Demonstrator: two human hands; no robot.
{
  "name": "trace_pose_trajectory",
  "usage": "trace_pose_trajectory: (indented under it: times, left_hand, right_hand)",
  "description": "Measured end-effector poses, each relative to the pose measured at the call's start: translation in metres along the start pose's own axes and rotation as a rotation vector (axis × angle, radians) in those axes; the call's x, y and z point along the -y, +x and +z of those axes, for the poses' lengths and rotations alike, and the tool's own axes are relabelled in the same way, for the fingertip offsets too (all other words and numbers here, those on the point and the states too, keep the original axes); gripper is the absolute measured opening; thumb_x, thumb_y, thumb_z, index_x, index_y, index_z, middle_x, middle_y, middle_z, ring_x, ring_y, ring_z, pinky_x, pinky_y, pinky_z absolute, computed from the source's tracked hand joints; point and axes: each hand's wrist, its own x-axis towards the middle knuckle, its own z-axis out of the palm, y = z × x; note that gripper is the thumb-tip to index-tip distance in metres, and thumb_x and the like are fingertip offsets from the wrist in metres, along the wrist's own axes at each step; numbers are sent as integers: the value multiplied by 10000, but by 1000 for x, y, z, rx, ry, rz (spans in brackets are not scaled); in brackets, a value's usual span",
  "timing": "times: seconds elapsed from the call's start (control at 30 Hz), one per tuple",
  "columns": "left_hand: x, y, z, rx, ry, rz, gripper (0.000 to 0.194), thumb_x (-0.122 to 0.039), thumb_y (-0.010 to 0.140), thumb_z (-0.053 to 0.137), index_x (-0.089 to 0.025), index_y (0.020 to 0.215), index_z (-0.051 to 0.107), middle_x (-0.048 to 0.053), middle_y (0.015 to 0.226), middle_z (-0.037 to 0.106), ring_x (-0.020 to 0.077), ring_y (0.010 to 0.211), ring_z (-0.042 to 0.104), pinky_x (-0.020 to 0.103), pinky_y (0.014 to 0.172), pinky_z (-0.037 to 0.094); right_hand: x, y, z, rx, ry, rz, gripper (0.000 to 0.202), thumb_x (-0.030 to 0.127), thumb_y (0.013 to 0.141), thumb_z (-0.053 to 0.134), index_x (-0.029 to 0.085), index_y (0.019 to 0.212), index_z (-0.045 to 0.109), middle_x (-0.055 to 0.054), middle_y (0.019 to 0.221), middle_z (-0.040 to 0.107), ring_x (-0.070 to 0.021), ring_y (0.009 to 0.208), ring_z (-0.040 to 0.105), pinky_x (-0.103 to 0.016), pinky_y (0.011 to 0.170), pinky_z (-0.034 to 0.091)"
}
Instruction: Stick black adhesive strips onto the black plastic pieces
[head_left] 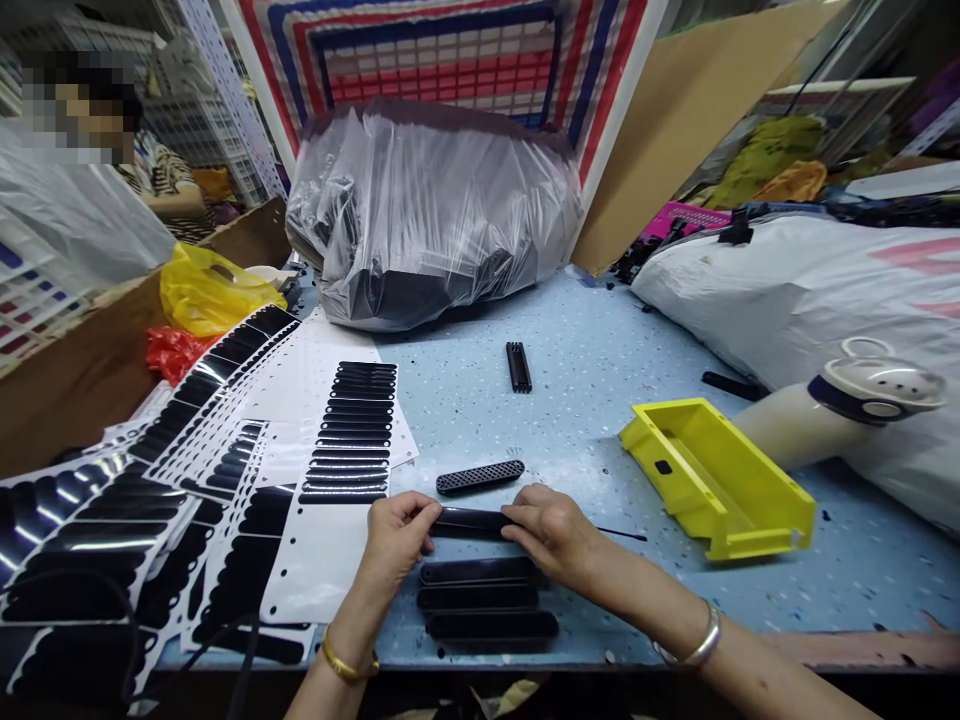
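Observation:
My left hand [395, 538] pinches the left end of a glossy black strip [471, 521], and my right hand [551, 530] grips its other end. The strip lies level between them, just above the table; whether another piece is under it, I cannot tell. Beyond it rests a black long piece with a patterned face [480, 477]. Nearer me, several smooth black long pieces [491, 627] lie in a row. A thin dark rod [622, 534] sticks out past my right hand. To the left is a white sheet [315, 565] carrying a column of black strips [349, 430].
A yellow bin [716, 480] and a white bottle [840, 400] stand at right, by a large white sack [787, 290]. A plastic-covered bundle [435, 220] sits at the back. A small black stack [517, 367] lies mid-table. More strip sheets [90, 540] cover the left. A person [169, 185] is back left.

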Motion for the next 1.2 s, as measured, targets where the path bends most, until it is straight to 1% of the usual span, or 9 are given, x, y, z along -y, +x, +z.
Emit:
trace_pose_trajectory:
  times: [0.2,0.47,0.77,0.87,0.93,1.0,1.1,1.13,1.2]
  left_hand:
    - [-1,-1,-2,15,24,-4,348,-502,620,736,-156,652,728,-23,378,552,93,318,476,171,319,332]
    - [1,-2,-3,19,36,-3,365,-521,621,747,-157,650,725,-12,379,574,76,297,439,165,320,333]
    - [0,-2,-3,15,32,-1,355,-497,615,749,-145,654,730,-3,381,578,79,303,448,163,322,334]
    - [0,-2,-3,19,32,-10,374,-508,609,756,-140,670,731,2,379,581,79,299,444,164,324,326]
    - [0,-2,-3,22,33,-14,383,-516,608,758,-140,677,732,4,380,584,80,299,444,165,326,323]
    - [0,-2,-3,18,32,-17,387,-520,609,757,-140,677,731,3,381,584,78,298,441,165,327,323]
    - [1,-2,-3,9,25,-19,388,-520,600,755,-139,661,725,-4,379,575,80,304,451,165,330,338]
    - [1,-2,-3,8,20,-16,387,-520,595,756,-139,657,723,-6,380,571,86,312,464,165,331,346]
    - [2,-1,-3,10,15,-12,384,-519,591,754,-142,652,720,-10,379,565,94,323,482,166,333,355]
  right_hand:
    - [-10,-3,8,-103,83,-45,128,172,911,612,187,888,737,-54,792,637,-188,768,612,-286,690,498]
    - [-11,-7,11,-137,146,-45,185,166,923,582,182,1016,742,-64,828,645,-194,796,601,-309,707,513]
    - [-2,-7,-2,-72,178,24,145,134,904,598,178,946,729,-62,872,664,-195,843,624,-315,755,544]
    - [-2,-10,-4,-78,182,39,137,129,897,598,173,921,726,-59,866,676,-187,833,640,-305,756,555]
    - [-6,-16,-8,-143,184,60,146,145,891,603,178,971,720,-56,876,688,-181,827,657,-294,753,562]
    - [-13,-25,-15,-267,173,81,180,179,905,584,183,1035,708,-61,884,705,-179,807,673,-288,727,567]
    - [-24,-41,-25,-437,144,156,194,238,937,535,198,976,721,-54,800,720,-176,710,681,-281,643,553]
    - [-26,-44,-26,-457,150,195,203,257,938,531,204,925,726,-43,742,714,-171,657,674,-276,610,542]
    - [-25,-47,-21,-432,197,263,228,305,927,530,214,859,728,-21,647,692,-163,573,652,-269,563,520]
